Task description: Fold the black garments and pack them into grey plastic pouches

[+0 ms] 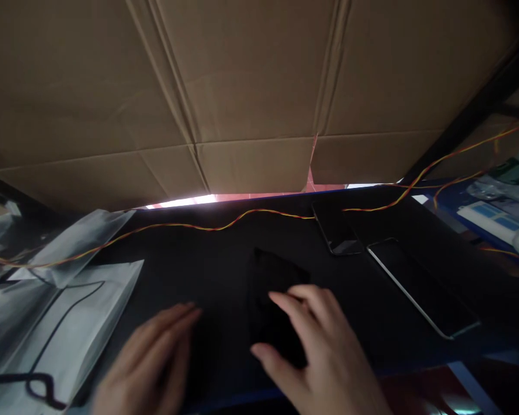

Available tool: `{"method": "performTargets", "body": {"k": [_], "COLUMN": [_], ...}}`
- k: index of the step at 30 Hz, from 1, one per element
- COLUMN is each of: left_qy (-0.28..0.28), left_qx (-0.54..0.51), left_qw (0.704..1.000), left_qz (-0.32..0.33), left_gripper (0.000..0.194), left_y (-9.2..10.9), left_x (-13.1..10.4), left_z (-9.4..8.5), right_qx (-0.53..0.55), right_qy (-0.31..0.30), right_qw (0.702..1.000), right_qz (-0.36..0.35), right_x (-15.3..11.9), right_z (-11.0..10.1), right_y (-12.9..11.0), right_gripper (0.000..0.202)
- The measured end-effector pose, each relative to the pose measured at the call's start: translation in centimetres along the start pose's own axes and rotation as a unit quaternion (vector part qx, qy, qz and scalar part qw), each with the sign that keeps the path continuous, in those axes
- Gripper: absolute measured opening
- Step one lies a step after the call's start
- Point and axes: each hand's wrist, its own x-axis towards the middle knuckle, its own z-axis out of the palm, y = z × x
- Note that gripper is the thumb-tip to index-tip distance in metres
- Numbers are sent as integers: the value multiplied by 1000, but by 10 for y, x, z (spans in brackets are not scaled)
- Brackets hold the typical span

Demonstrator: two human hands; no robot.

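Observation:
A dark, flat piece that looks like folded black cloth or a thin pouch (263,276) lies on the black tabletop (216,253), hard to tell apart from it. Over its right side rests my right hand (324,346), thumb and index finger spread apart. Whether it lifts or only touches the piece I cannot tell. To the left of it, my left hand (151,357) hovers low over the table, fingers stretched forward close together and somewhat blurred. I see nothing held in it, and a gap separates it from the dark piece.
Right of my hands lie a smaller phone (337,230) and a larger phone (419,288). A red-yellow twisted wire (216,228) crosses the back. White plastic bags (99,305) with a black cord (47,346) lie left. A cardboard sheet (251,86) stands behind; packaged items (501,222) sit far right.

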Motion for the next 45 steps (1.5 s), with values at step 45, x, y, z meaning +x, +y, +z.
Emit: {"method": "performTargets", "body": {"k": [45], "left_qy": [53], "left_qx": [103], "left_qw": [989], "left_qz": [-88], "left_gripper": [27], "left_y": [21], "left_x": [102], "left_z": [5], "right_qx": [-105], "right_qy": [99], "right_qw": [988], "right_qz": [57], "right_x": [63], "right_z": [-25], "right_y": [88], "right_gripper": [16]}}
